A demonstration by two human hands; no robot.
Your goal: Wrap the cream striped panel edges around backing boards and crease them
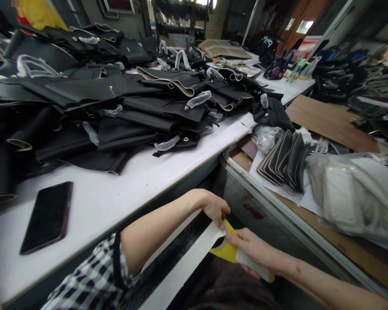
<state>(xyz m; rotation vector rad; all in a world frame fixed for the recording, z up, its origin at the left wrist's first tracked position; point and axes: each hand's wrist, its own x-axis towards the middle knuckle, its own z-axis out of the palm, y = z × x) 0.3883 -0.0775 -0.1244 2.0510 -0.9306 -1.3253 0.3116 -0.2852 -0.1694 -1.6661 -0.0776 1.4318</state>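
Item: one long, flat strip, matt black along the middle with white bands along its sides (189, 265), its far end meeting a bright yellow, pale-patched flexible piece (229, 251). Material uncertain. Location: over the person's lap, in front of the white-topped bench (168, 172).

Obscured: strip's near end, cut off by the lower edge; its upper white band, partly behind the left forearm; the join at the far end, partly covered by fingers; most of the right hand's fingers, beneath the yellow piece.

Hands: left (216, 209), wrist bent, fingertips drawn together and turned down on the strip's far end; right (252, 246), reaching in from the right, thumb above, gripping the yellow piece.
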